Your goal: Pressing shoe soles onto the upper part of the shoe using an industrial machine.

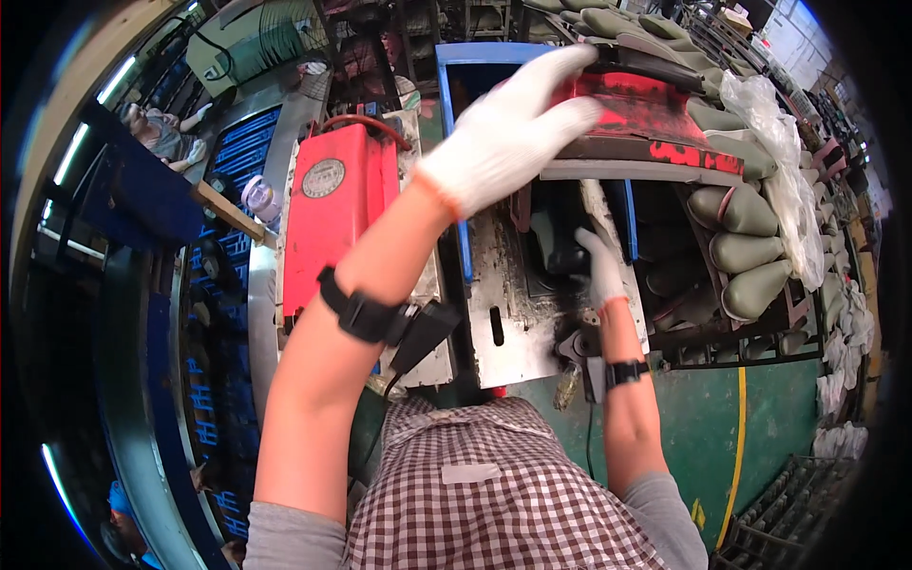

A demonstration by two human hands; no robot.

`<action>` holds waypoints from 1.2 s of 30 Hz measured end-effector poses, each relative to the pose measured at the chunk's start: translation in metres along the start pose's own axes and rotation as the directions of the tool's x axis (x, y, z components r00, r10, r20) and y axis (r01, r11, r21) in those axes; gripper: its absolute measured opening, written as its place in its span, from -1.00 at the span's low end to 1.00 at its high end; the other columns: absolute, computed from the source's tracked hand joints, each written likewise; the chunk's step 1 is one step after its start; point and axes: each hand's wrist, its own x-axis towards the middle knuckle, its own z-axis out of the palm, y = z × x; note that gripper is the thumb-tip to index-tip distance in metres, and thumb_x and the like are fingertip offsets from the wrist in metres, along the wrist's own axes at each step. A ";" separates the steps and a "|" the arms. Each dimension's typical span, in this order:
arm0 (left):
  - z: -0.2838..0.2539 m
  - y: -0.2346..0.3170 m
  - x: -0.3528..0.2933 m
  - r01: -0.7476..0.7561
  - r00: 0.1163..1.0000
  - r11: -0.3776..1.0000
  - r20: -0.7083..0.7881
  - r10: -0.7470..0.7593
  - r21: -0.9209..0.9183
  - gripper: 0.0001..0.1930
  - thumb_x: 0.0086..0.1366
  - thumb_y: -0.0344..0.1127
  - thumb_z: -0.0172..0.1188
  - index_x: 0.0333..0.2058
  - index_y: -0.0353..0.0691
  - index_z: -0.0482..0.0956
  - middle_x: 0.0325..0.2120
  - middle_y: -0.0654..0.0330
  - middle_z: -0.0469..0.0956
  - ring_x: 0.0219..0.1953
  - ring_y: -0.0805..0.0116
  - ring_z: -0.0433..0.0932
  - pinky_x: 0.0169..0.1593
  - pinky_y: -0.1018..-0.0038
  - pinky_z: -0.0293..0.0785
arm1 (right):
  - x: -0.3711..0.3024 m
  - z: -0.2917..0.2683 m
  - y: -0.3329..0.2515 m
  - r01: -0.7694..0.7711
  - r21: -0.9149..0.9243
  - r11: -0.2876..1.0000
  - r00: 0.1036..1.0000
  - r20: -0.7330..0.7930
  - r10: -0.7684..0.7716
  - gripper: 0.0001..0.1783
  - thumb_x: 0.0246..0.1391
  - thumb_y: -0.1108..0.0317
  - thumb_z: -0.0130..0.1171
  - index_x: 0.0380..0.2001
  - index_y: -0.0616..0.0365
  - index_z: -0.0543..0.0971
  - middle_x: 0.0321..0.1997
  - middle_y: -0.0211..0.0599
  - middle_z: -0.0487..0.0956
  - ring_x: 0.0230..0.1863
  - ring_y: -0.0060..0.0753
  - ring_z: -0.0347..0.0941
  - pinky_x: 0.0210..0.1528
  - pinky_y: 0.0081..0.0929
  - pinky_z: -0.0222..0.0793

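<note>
My left hand (518, 133), in a white knit glove, is at the left end of a worn red machine head (636, 104). Its thumb and fingers are stretched apart against that end. Lower and to the right, my right hand (603, 271), also gloved, is closed at the right side of a glossy black piece (559, 242). This piece sits in the dark opening under the head, above a scuffed metal plate (518, 347). Its exact kind is unclear, and some of the right fingers are hidden. Black straps with small devices circle both forearms.
A red box-shaped housing (332, 195) stands left of the plate. Racks of grey-green shoe-shaped forms (750, 237) fill the right, partly under clear plastic (765, 123). A conveyor with blue racks (242, 152) runs along the left, with another person (171, 133) beyond it.
</note>
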 end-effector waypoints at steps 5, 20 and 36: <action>-0.005 -0.067 -0.121 0.312 0.831 0.790 -0.251 -0.496 -0.527 -0.03 0.44 0.31 0.11 0.53 -0.26 -0.02 0.48 -0.11 0.19 0.49 0.00 0.22 0.52 0.10 0.10 | -0.083 -0.003 0.032 -0.159 0.567 0.808 0.951 0.308 -0.030 -0.19 0.26 0.10 0.16 0.51 0.08 0.25 0.43 -0.12 0.47 0.43 -0.07 0.39 0.54 0.02 0.20; -0.050 -0.004 -0.259 0.341 0.738 0.766 -0.350 -0.577 -0.545 -0.06 0.06 0.05 0.55 0.28 -0.46 0.38 0.12 -0.25 0.60 0.15 0.08 0.64 0.28 0.22 0.53 | -0.145 0.064 0.124 -0.855 0.380 0.352 0.452 0.879 0.151 0.06 -0.19 0.47 0.25 0.48 0.41 0.18 0.49 0.13 0.35 0.45 0.00 0.37 0.53 -0.15 0.26; -0.132 -0.022 -0.380 -0.122 0.587 0.638 -0.573 -0.571 -0.760 -0.29 0.62 0.11 -0.12 0.51 -0.24 0.06 0.50 0.04 0.13 0.53 0.19 0.11 0.58 0.22 -0.06 | -0.197 0.213 0.042 -0.649 0.031 0.760 0.301 0.928 0.219 0.04 0.10 0.11 0.32 0.55 0.25 0.11 0.59 -0.07 0.23 0.57 -0.16 0.18 0.60 -0.24 0.04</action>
